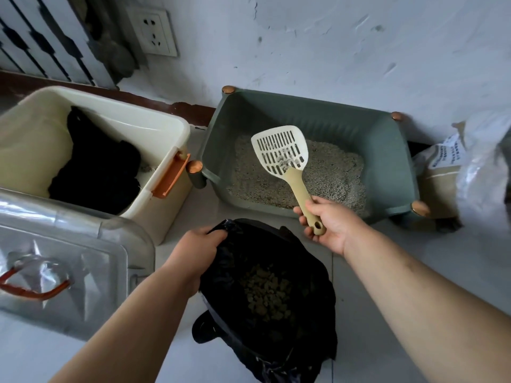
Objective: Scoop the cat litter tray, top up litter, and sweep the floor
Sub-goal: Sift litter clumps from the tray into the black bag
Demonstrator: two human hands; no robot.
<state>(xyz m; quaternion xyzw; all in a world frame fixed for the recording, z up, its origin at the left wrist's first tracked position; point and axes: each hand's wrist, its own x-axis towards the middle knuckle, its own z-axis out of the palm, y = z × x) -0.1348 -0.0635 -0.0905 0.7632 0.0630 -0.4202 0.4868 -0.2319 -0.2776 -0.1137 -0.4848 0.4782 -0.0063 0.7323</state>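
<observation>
Slotted scoop [280, 150] — above green litter tray [381, 139]

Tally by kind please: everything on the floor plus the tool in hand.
litter tray: 1, green
storage bin: 1, cream
clear cover with orange handle: 1
scoop: 1, in the right hand grip
bags: 2, the black bag and the litter sack
Total: 6

L hand [197, 251] fwd at centre, knuckles up, fingers curled over rim of black bag [265, 286], gripping it | L forearm bare, in from lower left | R hand [330, 226] fingers + thumb wrapped round handle end of scoop [279, 150], head pointing away | R forearm bare, from lower right | hands apart, R further fwd
</observation>
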